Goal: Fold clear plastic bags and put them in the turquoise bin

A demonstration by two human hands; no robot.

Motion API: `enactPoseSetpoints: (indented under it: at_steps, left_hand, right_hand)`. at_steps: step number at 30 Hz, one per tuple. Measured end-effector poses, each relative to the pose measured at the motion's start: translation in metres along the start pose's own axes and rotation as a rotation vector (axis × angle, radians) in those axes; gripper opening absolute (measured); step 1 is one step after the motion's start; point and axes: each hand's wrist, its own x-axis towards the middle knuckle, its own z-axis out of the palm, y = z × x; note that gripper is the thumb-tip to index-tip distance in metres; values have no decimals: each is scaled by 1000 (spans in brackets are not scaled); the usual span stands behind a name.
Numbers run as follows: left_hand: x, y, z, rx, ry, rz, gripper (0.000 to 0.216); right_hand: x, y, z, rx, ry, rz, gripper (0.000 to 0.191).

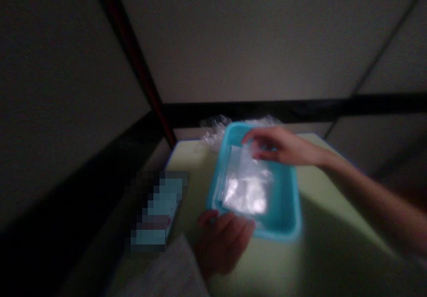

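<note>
A turquoise plastic tray (296,199) sits on the table, with shiny clear plastic bags (248,190) lying in its left and middle part. My left hand (227,241) is at the tray's near rim, its fingers curled over the edge. From the right, my right hand (278,145) reaches over the far part of the tray. Its thumb and fingers come together at the upper end of a clear plastic bag. Blur and glare hide how many bags there are and whether they contain anything.
Crumpled clear plastic (215,132) lies behind the tray. A pixelated, light-blue flat object (160,212) is at the left edge of the pale yellow-green table (193,163). Grey partition walls (250,43) stand behind and to the left, with a dark red post (133,56) between them.
</note>
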Motion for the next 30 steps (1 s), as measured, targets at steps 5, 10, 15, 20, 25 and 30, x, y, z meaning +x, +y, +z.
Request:
enactPoseSetpoints:
  at_steps: [5, 10, 15, 20, 25, 30]
  left_hand:
    - [2, -4, -1, 8, 38, 117, 33]
    - [2, -5, -1, 2, 31, 126, 32]
    - [3, -5, 0, -28, -16, 107, 28]
    - [2, -7, 2, -49, -13, 113, 30]
    - [5, -5, -1, -63, -37, 102, 30]
    - [7, -3, -1, -49, -32, 78, 26]
  right_hand:
    - [0, -2, 11, -64, 3, 120, 27]
    - [3, -11, 35, 45, -72, 224, 29]
    - [2, -18, 53, 62, -152, 279, 28]
    - [-6, -12, 66, -168, -134, 160, 28]
    - [-9, -14, 64, -344, -87, 89, 35]
    - [-9, -17, 49, -271, -239, 8, 21]
